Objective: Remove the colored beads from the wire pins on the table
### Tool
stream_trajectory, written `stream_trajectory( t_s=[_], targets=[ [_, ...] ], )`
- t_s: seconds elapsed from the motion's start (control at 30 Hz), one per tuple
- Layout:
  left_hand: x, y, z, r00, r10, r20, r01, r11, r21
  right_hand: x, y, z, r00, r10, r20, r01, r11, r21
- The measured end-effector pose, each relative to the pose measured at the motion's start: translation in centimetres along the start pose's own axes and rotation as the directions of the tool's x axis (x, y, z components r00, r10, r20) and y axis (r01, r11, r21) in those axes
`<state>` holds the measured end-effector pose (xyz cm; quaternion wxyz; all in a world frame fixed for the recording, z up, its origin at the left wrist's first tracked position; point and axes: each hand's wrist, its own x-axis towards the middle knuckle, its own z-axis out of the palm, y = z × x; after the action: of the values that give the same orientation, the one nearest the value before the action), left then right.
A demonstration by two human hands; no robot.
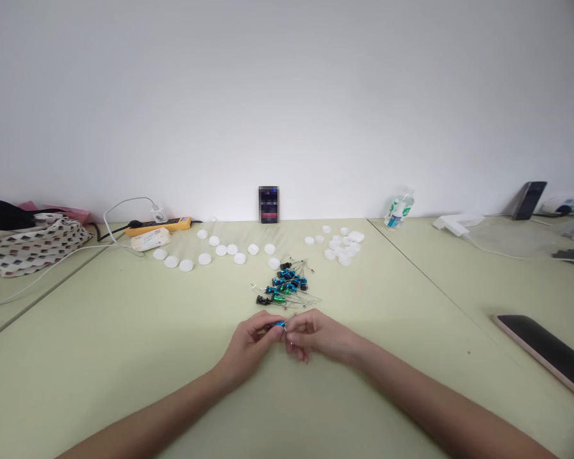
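Note:
Near the front middle of the table, my left hand (251, 339) pinches a small shiny blue metal piece (279, 324) between thumb and fingers. Close against it, my right hand (318, 333) has its fingertips closed at a thin wire-like part beside the blue piece; the fingers partly hide it. Just beyond both hands lies a pile of similar small pieces (287, 288), with shiny blue, green and black bodies and thin metal wires sticking out.
Clear tubes with white caps (205, 259) lie beyond the pile to the left. More white caps (344, 260) are grouped right of centre. A phone (268, 205) leans on the wall; a clear bottle (400, 209), a power strip (169, 224) and a dark flat device (545, 350) surround.

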<state>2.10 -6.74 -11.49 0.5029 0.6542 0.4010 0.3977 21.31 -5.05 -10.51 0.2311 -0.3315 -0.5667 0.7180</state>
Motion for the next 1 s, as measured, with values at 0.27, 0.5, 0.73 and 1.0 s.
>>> stream_trajectory(
  t_s=[0.27, 0.5, 0.73, 1.0],
  targets=[
    [-0.12, 0.34, -0.08, 1.0, 0.004, 0.027, -0.004, 1.0, 0.025, -0.03, 0.08, 0.33, 0.995, -0.026, -0.094, 0.024, 1.0, -0.019],
    [-0.09, 0.23, -0.13, 0.999, 0.019, 0.045, -0.02, 1.0, 0.008, 0.1, 0.03, 0.35, 0.993, 0.028, -0.112, -0.032, 0.999, -0.038],
    [-0.08, -0.03, -0.09, 0.999, 0.017, 0.027, -0.016, 0.999, -0.04, 0.13, 0.07, 0.3, 0.999, 0.021, 0.039, -0.023, 0.998, 0.052],
    [-0.1, 0.02, 0.08, 0.999, 0.01, 0.033, -0.009, 1.0, -0.003, 0.16, 0.3, 0.35, 0.991, 0.066, -0.112, -0.067, 0.998, -0.011]
  ],
)
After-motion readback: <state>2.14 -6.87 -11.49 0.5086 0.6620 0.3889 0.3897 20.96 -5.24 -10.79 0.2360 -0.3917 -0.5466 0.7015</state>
